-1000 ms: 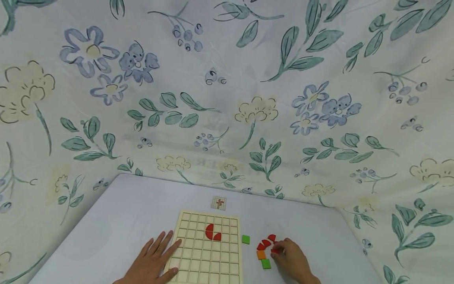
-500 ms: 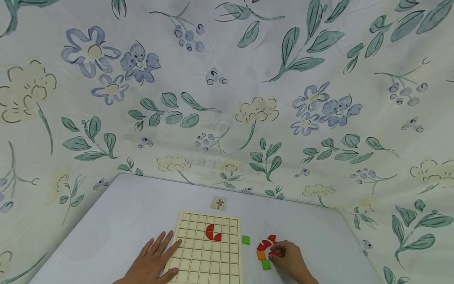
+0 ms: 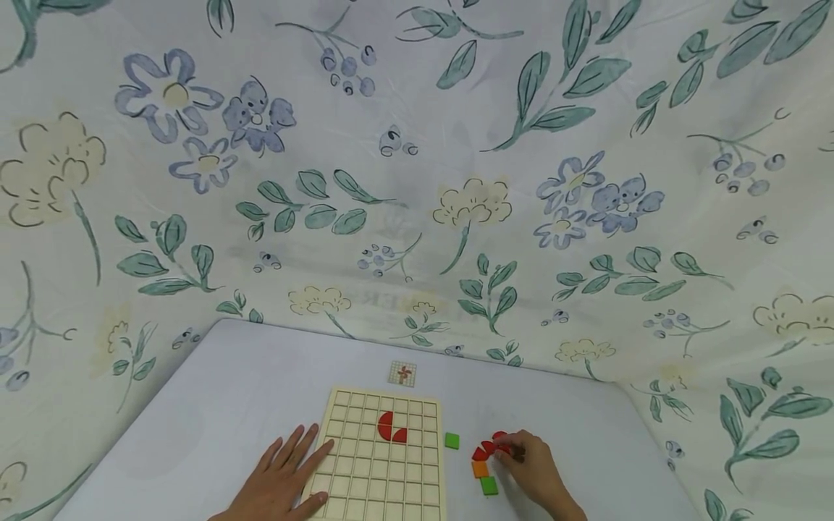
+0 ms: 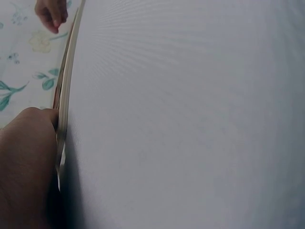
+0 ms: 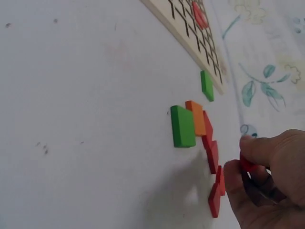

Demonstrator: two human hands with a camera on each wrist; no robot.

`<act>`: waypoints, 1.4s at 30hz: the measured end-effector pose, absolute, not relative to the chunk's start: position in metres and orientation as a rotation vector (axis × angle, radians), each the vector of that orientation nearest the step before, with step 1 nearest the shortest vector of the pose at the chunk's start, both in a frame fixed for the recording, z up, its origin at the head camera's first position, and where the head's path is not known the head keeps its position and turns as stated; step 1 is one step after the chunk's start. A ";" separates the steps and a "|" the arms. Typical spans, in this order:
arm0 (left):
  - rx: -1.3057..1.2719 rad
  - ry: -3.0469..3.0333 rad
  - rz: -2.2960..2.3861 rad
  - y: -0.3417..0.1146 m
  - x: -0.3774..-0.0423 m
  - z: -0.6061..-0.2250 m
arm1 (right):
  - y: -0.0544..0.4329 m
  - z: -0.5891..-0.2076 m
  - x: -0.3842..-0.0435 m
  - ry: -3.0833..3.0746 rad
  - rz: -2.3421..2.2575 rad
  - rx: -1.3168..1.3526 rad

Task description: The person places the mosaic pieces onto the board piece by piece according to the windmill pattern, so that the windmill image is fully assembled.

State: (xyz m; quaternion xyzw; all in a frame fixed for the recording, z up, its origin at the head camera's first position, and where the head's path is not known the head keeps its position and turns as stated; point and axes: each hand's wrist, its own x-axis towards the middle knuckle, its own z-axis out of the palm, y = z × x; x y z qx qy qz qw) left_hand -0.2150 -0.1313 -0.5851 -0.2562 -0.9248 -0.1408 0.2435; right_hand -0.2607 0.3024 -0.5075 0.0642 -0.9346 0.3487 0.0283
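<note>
My left hand (image 3: 276, 481) lies spread over the left edge of a pale wooden grid board (image 3: 365, 477), thumb and fingertips on the board. Red quarter-round pieces (image 3: 386, 427) sit in the board's upper cells. To the right of the board, my right hand (image 3: 536, 470) pinches a red wooden piece (image 5: 247, 163) between thumb and fingers, its outline mostly covered by them. Beneath and beside those fingers, loose red pieces (image 5: 212, 157) lie in a curved row. An orange square (image 3: 480, 469) and a green square (image 3: 489, 485) continue this row toward me.
Another green square (image 3: 452, 441) lies close to the board's right edge. Behind the board is a small card (image 3: 402, 373) printed with a grid and a red pinwheel-like figure. Floral cloth (image 3: 391, 217) rises behind the white table (image 3: 260, 376).
My right hand, pinching the red piece, first shifts slightly left, then moves away from me over the far end of the red row. The left hand stays still on the board.
</note>
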 end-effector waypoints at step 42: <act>-0.690 -2.534 -0.362 -0.134 -0.216 -0.589 | 0.233 -0.498 -0.281 -2.806 1.404 0.409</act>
